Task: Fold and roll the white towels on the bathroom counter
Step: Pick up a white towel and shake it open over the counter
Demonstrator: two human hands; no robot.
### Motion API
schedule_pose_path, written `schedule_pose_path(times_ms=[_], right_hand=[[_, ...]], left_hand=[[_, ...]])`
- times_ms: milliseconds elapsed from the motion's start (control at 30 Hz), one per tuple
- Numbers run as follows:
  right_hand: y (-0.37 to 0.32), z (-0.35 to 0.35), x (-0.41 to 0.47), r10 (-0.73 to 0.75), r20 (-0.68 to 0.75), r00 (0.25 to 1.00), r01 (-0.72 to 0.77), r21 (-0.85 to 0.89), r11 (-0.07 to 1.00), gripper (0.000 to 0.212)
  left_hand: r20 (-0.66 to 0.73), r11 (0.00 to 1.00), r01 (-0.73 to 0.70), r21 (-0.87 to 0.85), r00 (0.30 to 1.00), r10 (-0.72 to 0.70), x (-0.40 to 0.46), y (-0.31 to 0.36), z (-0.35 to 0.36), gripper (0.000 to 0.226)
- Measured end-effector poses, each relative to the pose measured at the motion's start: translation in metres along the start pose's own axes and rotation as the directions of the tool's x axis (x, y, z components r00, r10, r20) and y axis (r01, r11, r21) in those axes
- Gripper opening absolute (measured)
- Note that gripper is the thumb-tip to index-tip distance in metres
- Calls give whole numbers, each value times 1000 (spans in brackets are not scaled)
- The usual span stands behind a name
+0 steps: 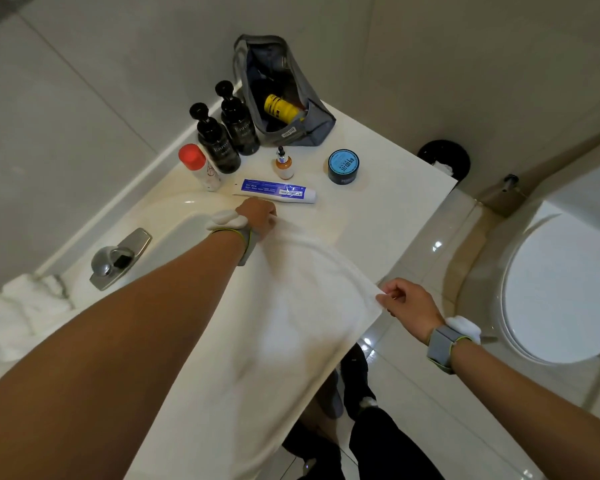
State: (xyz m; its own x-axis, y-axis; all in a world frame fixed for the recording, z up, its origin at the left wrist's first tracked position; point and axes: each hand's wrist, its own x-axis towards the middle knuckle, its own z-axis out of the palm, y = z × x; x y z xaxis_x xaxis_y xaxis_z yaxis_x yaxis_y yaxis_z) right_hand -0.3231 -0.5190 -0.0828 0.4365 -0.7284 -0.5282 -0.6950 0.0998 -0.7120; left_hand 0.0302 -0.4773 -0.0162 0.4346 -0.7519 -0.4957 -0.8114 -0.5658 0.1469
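A white towel point(291, 306) hangs spread between both hands over the counter's front edge, its lower part drooping toward the floor. My left hand point(258, 216) pinches the towel's far corner just above the counter, near the toothpaste. My right hand point(409, 303) pinches the near right corner beyond the counter edge. More white towels point(21, 313) lie bunched on the counter at the far left, beside the tap.
On the white counter point(388, 209) stand two black pump bottles point(222, 140), a red-capped spray can point(201, 168), a dropper bottle point(284, 164), a blue-lidded jar point(343, 166), a toothpaste tube point(274, 191) and an open grey toiletry bag point(281, 95). Sink and tap point(118, 258) at left, toilet point(561, 289) at right.
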Motion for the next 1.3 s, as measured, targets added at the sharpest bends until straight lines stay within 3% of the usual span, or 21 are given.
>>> schedule_pose_path(times_ms=[133,233,300,433,500,600,700,867,1133,1300], right_hand=[[-15,5,-29,-56,36,998,55,15,998,6],[-26,6,-51,-106,57,993,104,33,994,7],[-35,7,-68,-139,69,988,136,52,989,9],[-50,14,-99,-192,136,972,183,74,980,16],[-55,17,-113,-211,167,963,202,72,977,20],[-70,34,-139,-254,250,934,246,66,967,21],[-78,50,-160,-296,322,899,295,52,954,15],[-89,90,-189,-297,495,816,332,19,943,8],[-108,162,-229,-306,723,620,459,-18,888,3],[-110,212,-252,-327,796,509,552,-11,834,4]], left_hand=[[36,992,41,122,998,-46,-18,-2,-20,34],[62,995,59,85,996,-64,-38,-6,-34,33],[77,996,85,-1,993,-84,-56,-10,-40,31],[160,927,167,-335,980,-119,-88,-32,-44,29],[201,899,178,-399,974,-104,-101,-36,-47,39],[151,834,197,-516,979,-137,-132,-58,-48,53],[64,767,179,-616,982,-177,-160,-81,-46,38],[70,780,219,-586,973,-221,-215,-134,-33,21],[71,779,300,-550,947,-314,-292,-209,4,33],[-1,832,353,-428,920,-391,-336,-253,32,39]])
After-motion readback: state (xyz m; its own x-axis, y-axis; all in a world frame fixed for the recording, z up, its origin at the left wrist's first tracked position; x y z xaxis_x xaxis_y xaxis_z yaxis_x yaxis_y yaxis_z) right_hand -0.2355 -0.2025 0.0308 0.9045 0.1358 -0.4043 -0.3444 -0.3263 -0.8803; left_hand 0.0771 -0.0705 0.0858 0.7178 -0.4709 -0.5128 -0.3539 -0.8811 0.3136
